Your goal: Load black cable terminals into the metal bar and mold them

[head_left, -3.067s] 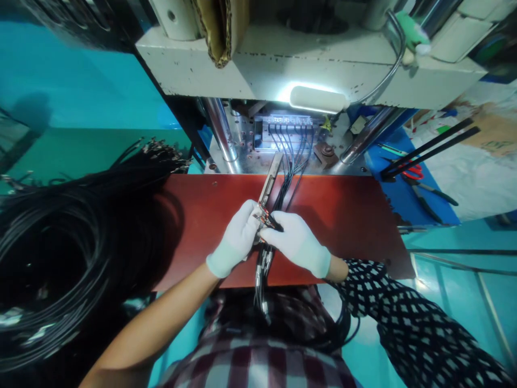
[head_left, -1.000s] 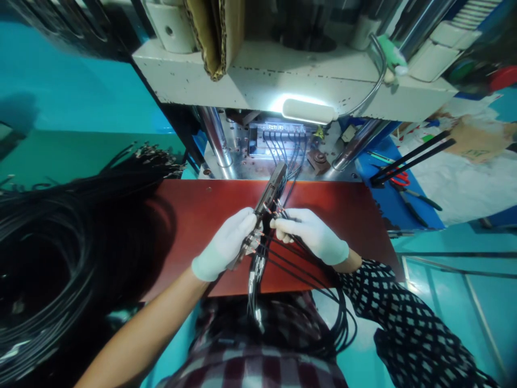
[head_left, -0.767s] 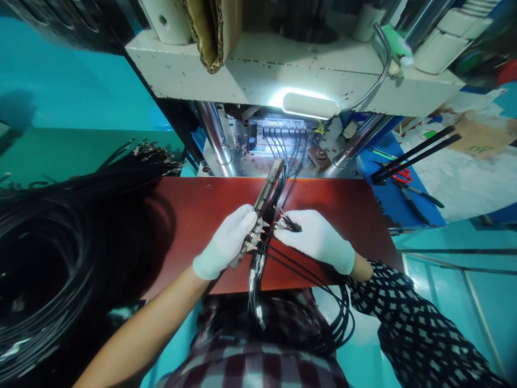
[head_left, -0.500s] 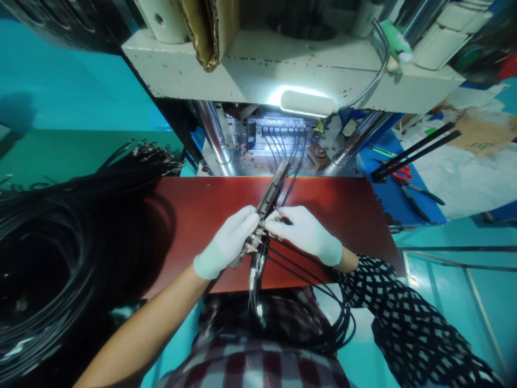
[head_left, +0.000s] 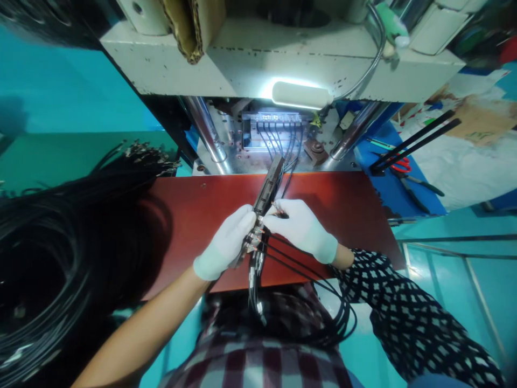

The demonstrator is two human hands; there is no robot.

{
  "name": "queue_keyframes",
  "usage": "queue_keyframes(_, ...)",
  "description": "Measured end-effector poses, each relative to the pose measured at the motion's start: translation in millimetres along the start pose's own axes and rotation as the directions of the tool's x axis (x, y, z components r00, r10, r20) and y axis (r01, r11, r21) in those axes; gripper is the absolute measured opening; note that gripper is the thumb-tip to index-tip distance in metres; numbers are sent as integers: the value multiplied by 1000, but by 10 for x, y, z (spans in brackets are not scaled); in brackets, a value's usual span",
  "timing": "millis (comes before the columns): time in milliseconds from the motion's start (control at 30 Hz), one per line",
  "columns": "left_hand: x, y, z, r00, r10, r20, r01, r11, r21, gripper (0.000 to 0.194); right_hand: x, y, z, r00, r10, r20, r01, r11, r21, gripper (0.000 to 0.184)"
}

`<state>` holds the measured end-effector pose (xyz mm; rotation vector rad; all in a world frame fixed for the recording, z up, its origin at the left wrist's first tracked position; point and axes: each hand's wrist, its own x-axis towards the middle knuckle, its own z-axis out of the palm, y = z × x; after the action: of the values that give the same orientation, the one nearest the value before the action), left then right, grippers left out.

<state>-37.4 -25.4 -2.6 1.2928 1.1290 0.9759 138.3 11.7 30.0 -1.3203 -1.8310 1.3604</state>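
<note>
Over the red desk (head_left: 343, 210), the left hand (head_left: 226, 240) is closed around a long metal bar (head_left: 267, 191), while the right hand (head_left: 301, 227) pinches black cable ends (head_left: 279, 212) beside it. Other cables (head_left: 278, 137), partly blocked by bar and hands, reach a fixture (head_left: 262, 144) below the lamp (head_left: 302, 95). A cable coil (head_left: 78, 258) crowds the desk's left end; pliers (head_left: 415, 199) lie at right.
</note>
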Motion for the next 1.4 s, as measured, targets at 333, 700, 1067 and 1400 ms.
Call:
queue_keyframes(333, -5, -48, -16, 996, 84, 16, -85, 950, 299, 25, -7, 79, -42, 994, -2, 105, -6, 997, 78, 23)
queue_keyframes(700, -5, 41, -62, 994, -18, 105, 16, 1000, 16, 34, -94, 117, -352, 983, -79, 168, 71, 996, 54, 24)
queue_keyframes(1067, 2, 27, -74, 987, 35, 154, -41, 998, 37, 34, -127, 26, -350, 968, 96, 231, -137, 977, 166, 34)
queue_keyframes(1400, -7, 52, -66, 987, -10, 162, 7, 1000, 18, 34, -109, 50, -173, 999, 0, -49, 5, 995, 100, 33)
